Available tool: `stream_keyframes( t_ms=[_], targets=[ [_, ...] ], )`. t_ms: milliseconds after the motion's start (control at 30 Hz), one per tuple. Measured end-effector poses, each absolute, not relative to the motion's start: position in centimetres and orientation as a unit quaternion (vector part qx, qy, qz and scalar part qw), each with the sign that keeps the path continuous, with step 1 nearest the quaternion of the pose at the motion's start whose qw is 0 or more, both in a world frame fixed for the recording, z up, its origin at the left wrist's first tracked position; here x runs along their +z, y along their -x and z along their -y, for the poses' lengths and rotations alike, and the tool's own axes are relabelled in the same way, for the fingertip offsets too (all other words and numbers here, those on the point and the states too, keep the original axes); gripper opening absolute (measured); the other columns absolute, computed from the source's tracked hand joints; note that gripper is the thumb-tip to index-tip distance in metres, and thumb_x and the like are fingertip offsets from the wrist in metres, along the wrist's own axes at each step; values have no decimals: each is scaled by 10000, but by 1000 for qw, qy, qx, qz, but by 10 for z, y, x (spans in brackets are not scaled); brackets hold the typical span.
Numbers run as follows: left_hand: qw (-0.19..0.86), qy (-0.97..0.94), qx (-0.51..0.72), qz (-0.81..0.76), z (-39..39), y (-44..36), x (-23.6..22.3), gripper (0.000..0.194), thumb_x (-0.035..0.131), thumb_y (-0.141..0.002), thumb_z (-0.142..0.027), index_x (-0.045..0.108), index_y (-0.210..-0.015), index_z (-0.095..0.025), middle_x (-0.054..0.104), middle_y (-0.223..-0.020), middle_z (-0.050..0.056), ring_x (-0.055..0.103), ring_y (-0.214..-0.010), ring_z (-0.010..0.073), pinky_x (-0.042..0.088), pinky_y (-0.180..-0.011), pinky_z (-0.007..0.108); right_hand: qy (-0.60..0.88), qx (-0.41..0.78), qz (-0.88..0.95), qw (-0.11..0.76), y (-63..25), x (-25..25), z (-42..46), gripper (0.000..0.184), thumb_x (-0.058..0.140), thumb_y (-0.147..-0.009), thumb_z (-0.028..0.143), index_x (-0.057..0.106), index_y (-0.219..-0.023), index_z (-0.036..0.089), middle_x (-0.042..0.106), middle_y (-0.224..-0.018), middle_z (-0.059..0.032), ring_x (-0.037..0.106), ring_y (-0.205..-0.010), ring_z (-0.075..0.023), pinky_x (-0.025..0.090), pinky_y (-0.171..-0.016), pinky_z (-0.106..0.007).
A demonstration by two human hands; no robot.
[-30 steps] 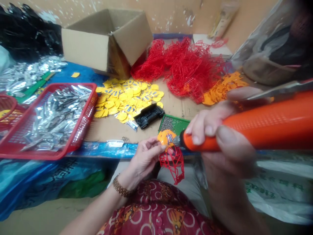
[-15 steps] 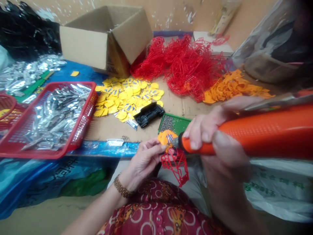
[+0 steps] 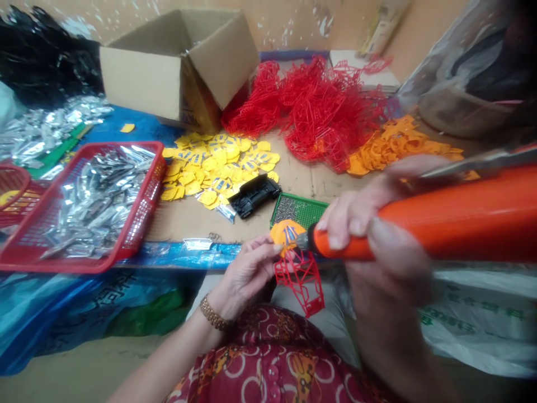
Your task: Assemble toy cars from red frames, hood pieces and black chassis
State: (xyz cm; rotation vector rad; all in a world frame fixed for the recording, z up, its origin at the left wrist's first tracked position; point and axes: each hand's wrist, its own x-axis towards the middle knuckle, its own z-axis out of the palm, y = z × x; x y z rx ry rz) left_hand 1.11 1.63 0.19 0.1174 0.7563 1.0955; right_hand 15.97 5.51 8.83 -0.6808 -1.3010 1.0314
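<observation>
The left hand [image 3: 247,274] is up in front of the body, with the wrist bent and a beaded bracelet [image 3: 213,313] on it. Its fingers are mostly closed and pinch a flat orange tag [image 3: 282,234] by the edge. This keeps the face of the tag free and turned toward the other hand. A red plastic frame [image 3: 300,282] is joined to the tag and hangs below it, near the person's lap.

The right hand [image 3: 377,224] comes in from 3 o'clock. Its fingers wrap tight around a fat orange tool [image 3: 444,235], because the tool is thick and must be held steady. The small metal tip of the tool touches the tag, so both hands meet there.

Just past the tag, at 12 o'clock, is a green mesh tray [image 3: 298,211] with tiny grey bits on it. A black plastic part [image 3: 254,196] lies at 11 o'clock. Further out, a heap of yellow tags [image 3: 218,168] is at 10 o'clock, a pile of red frames [image 3: 323,112] is at 12, and a pile of orange pieces [image 3: 398,145] is at 2. They all seem placed in easy reach. A red basket [image 3: 155,173] of silver pieces sits at 9 o'clock.
</observation>
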Motion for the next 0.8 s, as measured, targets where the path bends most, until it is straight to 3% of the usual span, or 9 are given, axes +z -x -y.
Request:
stream_keyframes(
  t_ms=[100, 200, 267, 500, 667, 800],
  targets=[
    [790, -41, 512, -335, -18, -6, -4, 273, 776, -669, -55, 704, -932, -74, 733, -839, 76, 700, -740, 162, 610, -768, 314, 240, 466, 510, 682, -165, 101, -62, 215, 637, -766, 97, 579, -886, 266, 479, -624, 80, 484, -453, -92, 507, -539, -303],
    [794, -57, 511, -325, -18, -4, -6, 327, 759, -675, -54, 693, -995, -71, 747, -959, 119, 706, -802, 171, 596, -803, 300, 249, 434, 518, 694, -171, 102, -66, 156, 608, -769, 95, 573, -733, 243, 456, -647, 65, 493, -475, -77, 505, -565, -292],
    [792, -74, 507, -332, -18, -4, -4, 353, 754, -675, -55, 692, -1022, -67, 751, -980, 130, 712, -814, 177, 592, -804, 290, 255, 425, 513, 700, -174, 95, -68, 134, 612, -778, 134, 592, -796, 266, 464, -642, 70, 488, -464, -90, 498, -538, -300],
    [771, -122, 510, -362, -20, -3, 4, 406, 769, -669, -65, 712, -1067, -119, 761, -977, 83, 703, -782, 145, 581, -799, 253, 316, 395, 537, 675, -180, 71, -75, 334, 729, -796, 271, 611, -1105, 317, 529, -681, 54, 538, -497, -145, 540, -529, -359],
    [757, -96, 526, -376, -22, 0, 4, 444, 804, -631, -63, 714, -1062, -121, 763, -1000, 73, 704, -790, 134, 581, -795, 237, 362, 348, 547, 670, -178, 68, -83, 259, 722, -815, 270, 633, -1054, 318, 548, -678, 41, 535, -512, -137, 523, -514, -333],
    [755, -105, 529, -372, -24, 2, 3, 438, 825, -618, -92, 726, -1045, -111, 769, -894, 57, 684, -681, 111, 582, -713, 219, 393, 314, 546, 669, -180, 63, -91, 256, 716, -807, 246, 628, -1044, 285, 571, -725, 34, 564, -537, -129, 517, -515, -315]
  ],
)
